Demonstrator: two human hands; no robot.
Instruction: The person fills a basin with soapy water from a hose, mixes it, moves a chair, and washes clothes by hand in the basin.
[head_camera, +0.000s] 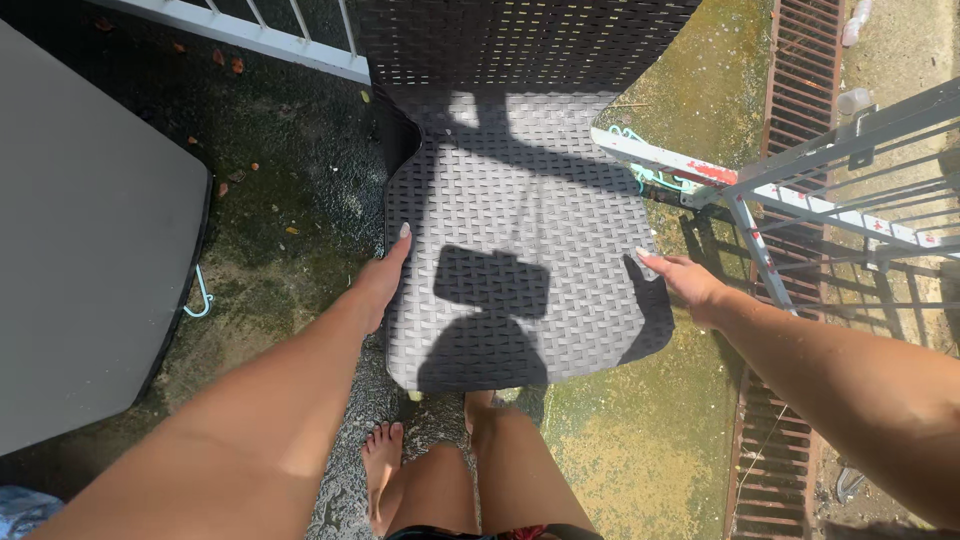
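Feet (383, 470): bare, on wet dark ground just below the near edge of the wicker chair (515, 230); second foot partly hidden behind the knee.
Left hand (383, 280): flat against the chair seat's left edge, fingers extended and close together, fingertip at the rim; nothing enclosed in it.
Right hand (680, 275): at the seat's right edge near the front corner, fingers stretched toward the weave, fingertips touching or just at the rim; nothing held. Contact cannot be confirmed.
Chair: dark grey woven seat, centred between both hands, backrest rising at the far side. Seat surface bare, partly sunlit.
Shadow (490, 320): cast on the seat's near half, a boxy shape above a head-and-shoulders outline.
Ground (640, 440): right of the chair, concrete stained green and yellow; left of the chair, dark and wet with scattered leaf fragments.
Grey panel (90, 260): well left of the chair, large, rounded corner, dark underside edge.
Hook (200, 300): pale blue, just beside the panel's edge, left of the chair.
Drying rack (820, 190): metal frame, right of the chair, near its far right corner; turquoise cord at the nearest rail end.
Drain grate (800, 90): rusted, beyond and beneath the rack, right of the chair.
Railing (250, 30): white, far left of the backrest.
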